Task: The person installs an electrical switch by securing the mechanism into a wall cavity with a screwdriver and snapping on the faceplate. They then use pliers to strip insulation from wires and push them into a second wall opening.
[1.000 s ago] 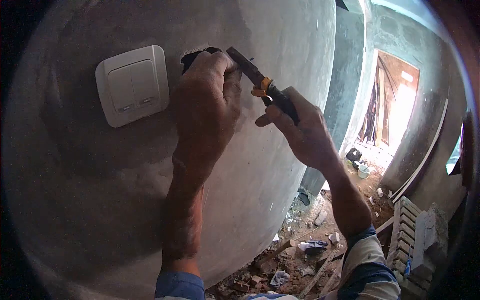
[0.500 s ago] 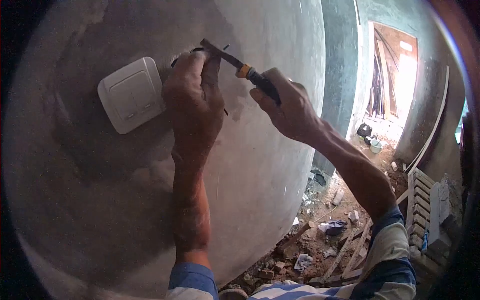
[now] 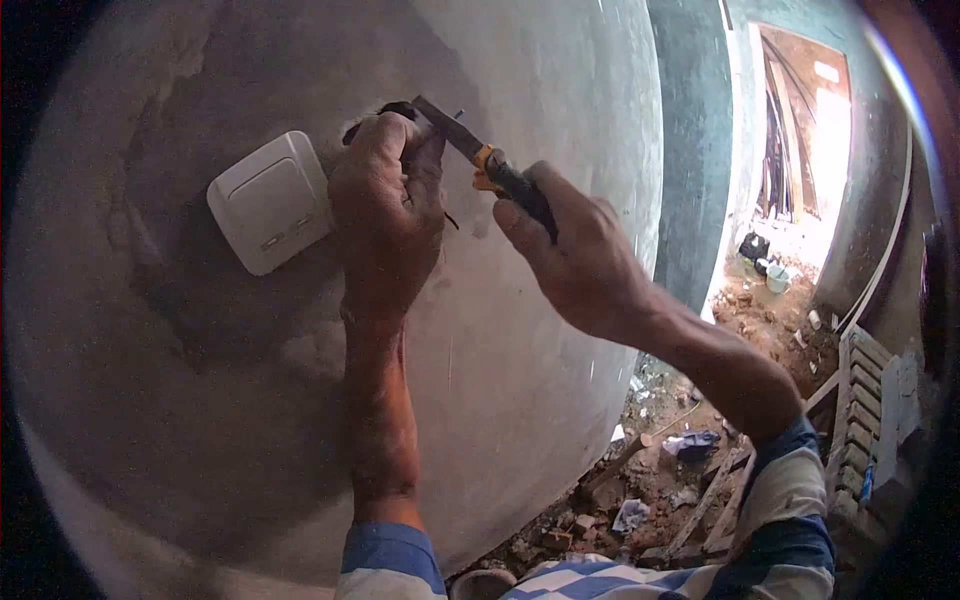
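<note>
My left hand point(image 3: 388, 205) is closed in a pinch at the wall, around short dark wires point(image 3: 450, 219) whose ends stick out past the fingers. Behind its fingertips a dark hole point(image 3: 398, 108) shows in part. In my right hand point(image 3: 580, 245) is a utility knife point(image 3: 520, 192) with a black and yellow handle. The blade lies across the wire by my left fingertips; whether it touches is too small to tell. A white switch plate point(image 3: 270, 202) hangs tilted just left of my left hand.
Grey plastered wall point(image 3: 520, 380) fills the left and middle. Rubble and wood scraps point(image 3: 630, 515) lie on the floor below. A stack of slatted pieces point(image 3: 862, 400) stands at the right. A bright doorway point(image 3: 800, 130) and a bucket point(image 3: 777, 278) are farther back.
The knife and my right hand have shifted slightly downward. The camera view has moved a little, and the switch plate appears lower and more turned.
</note>
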Demonstrator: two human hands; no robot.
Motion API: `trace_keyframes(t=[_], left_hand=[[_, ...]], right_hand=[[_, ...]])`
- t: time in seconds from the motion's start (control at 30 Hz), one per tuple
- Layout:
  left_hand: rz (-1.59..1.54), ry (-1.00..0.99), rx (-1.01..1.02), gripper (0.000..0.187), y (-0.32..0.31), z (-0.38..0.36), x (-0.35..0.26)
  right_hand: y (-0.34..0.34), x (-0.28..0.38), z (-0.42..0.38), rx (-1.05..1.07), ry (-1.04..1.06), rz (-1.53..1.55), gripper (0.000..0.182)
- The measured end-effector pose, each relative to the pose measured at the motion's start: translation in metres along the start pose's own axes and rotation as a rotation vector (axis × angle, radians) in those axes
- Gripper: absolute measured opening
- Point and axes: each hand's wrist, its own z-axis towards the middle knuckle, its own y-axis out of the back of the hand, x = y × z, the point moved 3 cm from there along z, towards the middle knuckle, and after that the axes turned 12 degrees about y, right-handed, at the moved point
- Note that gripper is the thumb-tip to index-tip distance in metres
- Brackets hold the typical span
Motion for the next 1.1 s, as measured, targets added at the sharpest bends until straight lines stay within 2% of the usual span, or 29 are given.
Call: trace_keyframes(t=[0.03,0.1,0.13,0.17,0.23,0.3,0.37,0.4,0.43,0.5,0.53,0.6,0.63,0.7,0.73,0.8,0.83,0.9,1.0,1.07,1.1], left_hand=[[0.007,-0.002,0.022,0.014,-0.003,0.001,0.0],[0.2,-0.272,-0.077,0.007,-0.007,-0.002,-0.011],[0.205,-0.276,-0.055,0.007,-0.009,-0.003,-0.01],[0.232,-0.301,-0.073,0.006,-0.01,-0.004,-0.009],[0.264,-0.341,-0.071,0.006,-0.01,-0.004,-0.01],[0.338,-0.327,-0.039,0.007,-0.008,-0.004,-0.012],[0.343,-0.388,-0.04,0.01,-0.006,0.002,-0.006],[0.339,-0.437,-0.063,0.013,-0.004,0.002,-0.009],[0.345,-0.44,-0.045,0.013,-0.004,-0.001,-0.011],[0.129,0.014,0.051,0.019,0.0,0.0,-0.014],[0.138,0.012,0.057,0.019,0.0,0.0,-0.011],[-0.101,0.089,0.086,0.022,0.001,0.006,-0.004],[-0.094,0.086,0.087,0.022,0.004,0.007,-0.006],[-0.039,0.18,0.132,0.022,0.009,0.008,-0.014],[-0.033,0.177,0.131,0.022,0.01,0.008,-0.017],[0.107,0.124,0.086,0.021,0.014,0.006,-0.023],[0.117,0.126,0.082,0.021,0.015,0.006,-0.021],[-0.098,0.153,0.156,0.02,0.014,0.009,-0.016],[-0.227,0.226,0.168,0.019,0.013,0.01,-0.015],[-0.2,0.247,0.169,0.018,0.014,0.011,-0.015],[-0.187,0.265,0.183,0.018,0.014,0.011,-0.015]], right_hand=[[0.004,-0.001,-0.001,-0.011,-0.016,0.012,0.027],[0.012,-0.002,0.003,0.007,0.065,0.025,0.031],[0.017,-0.001,0.005,0.063,-0.049,0.102,0.037],[0.024,0.006,0.009,0.051,-0.06,0.114,0.037],[0.03,0.012,0.014,0.31,-0.108,0.05,0.036],[0.033,0.014,0.016,0.286,-0.072,0.074,0.04],[0.035,0.017,0.015,0.298,-0.078,-0.1,0.039],[0.027,0.009,0.017,0.186,0.082,-0.192,0.038],[0.021,-0.003,0.013,0.179,0.072,-0.178,0.038],[0.015,-0.006,0.01,0.06,0.203,-0.14,0.037],[0.012,-0.01,0.009,0.054,0.201,-0.131,0.037],[0.007,-0.021,0.01,0.036,0.212,-0.053,0.034],[0.003,-0.029,0.012,0.033,0.215,-0.046,0.034],[-0.002,-0.042,0.019,-0.095,0.463,-0.176,0.028],[-0.005,-0.052,0.023,-0.099,0.466,-0.171,0.028],[-0.008,-0.062,0.029,-0.177,0.722,-0.245,0.025],[-0.008,-0.069,0.036,-0.178,0.727,-0.235,0.025],[-0.008,-0.072,0.044,-0.241,0.949,-0.284,0.026],[-0.009,-0.075,0.05,-0.221,0.916,-0.268,0.026],[-0.008,-0.07,0.047,-0.213,0.912,-0.236,0.026],[-0.008,-0.069,0.045,-0.175,0.807,-0.18,0.026]])
